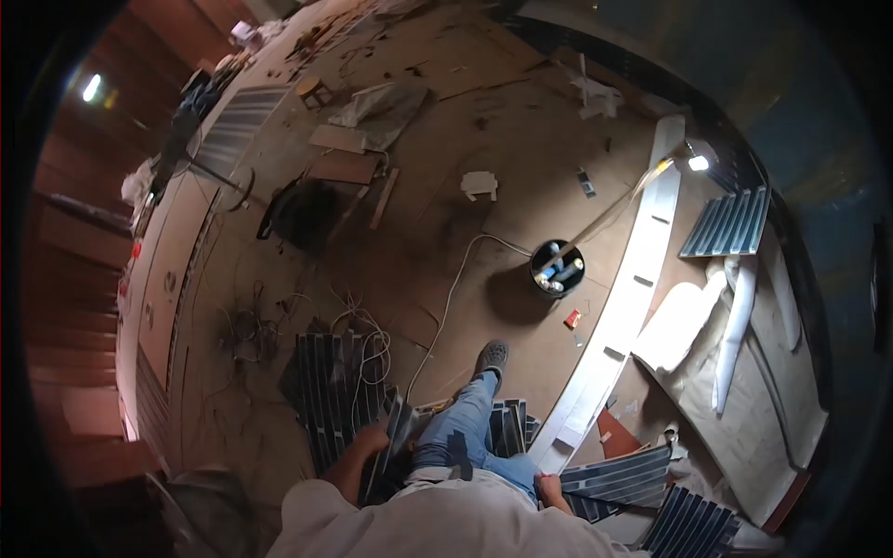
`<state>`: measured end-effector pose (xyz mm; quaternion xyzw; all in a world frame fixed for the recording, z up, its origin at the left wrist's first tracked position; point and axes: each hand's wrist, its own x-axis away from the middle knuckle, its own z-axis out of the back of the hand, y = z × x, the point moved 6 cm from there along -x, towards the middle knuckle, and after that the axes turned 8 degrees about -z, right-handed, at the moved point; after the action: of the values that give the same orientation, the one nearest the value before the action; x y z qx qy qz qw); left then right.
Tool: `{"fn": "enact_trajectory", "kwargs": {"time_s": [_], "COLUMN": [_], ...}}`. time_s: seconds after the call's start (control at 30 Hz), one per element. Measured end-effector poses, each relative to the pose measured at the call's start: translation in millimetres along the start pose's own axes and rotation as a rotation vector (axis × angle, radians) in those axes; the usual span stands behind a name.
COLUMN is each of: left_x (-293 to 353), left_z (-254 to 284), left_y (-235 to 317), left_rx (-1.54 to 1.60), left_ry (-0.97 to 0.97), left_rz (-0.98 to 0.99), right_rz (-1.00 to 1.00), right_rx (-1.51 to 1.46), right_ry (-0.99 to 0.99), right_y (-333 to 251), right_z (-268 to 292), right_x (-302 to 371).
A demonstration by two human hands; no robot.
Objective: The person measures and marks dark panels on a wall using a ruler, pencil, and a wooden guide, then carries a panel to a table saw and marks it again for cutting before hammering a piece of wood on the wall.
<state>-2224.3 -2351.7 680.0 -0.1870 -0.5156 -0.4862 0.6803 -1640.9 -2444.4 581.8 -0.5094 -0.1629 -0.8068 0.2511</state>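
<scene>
At the lower left, my left hand (374, 437) is closed at the edge of a raised dark striped sheet (400, 426). Another dark striped sheet (326, 391) lies beyond it on the floor. On the right side of my lap, my right hand (549, 485) has its fingers curled against the near end of a bluish striped sheet (619, 476). That hand is small in view, and what its fingers pinch is hard to see. Between my hands my jeans-clad leg (460, 418) stretches forward, with a short piece of striped sheet (508, 425) beside it.
A black bucket (558, 290) with tubes stands ahead, a lamp (698, 163) on a pole above it. A long white beam (642, 265) runs along the right. Loose cables (372, 344), a dark chair (302, 212) and a stool (313, 90) are to the left.
</scene>
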Motion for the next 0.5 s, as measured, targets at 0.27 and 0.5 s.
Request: {"fn": "enact_trajectory", "kwargs": {"time_s": [0.27, 0.5], "left_x": [-42.3, -63.0], "left_z": [292.8, 487.9], "left_y": [138.5, 320.4], "left_rx": [-0.054, 0.429], "left_ry": [0.542, 0.502], "left_rz": [-0.268, -0.473], "right_rz": [0.161, 0.756], "right_rx": [-0.732, -0.433], "right_ry": [-0.196, -0.134], "right_y": [-306.9, -560.0], "right_z": [142.0, 188.6], "right_x": [96.7, 110.6]}}
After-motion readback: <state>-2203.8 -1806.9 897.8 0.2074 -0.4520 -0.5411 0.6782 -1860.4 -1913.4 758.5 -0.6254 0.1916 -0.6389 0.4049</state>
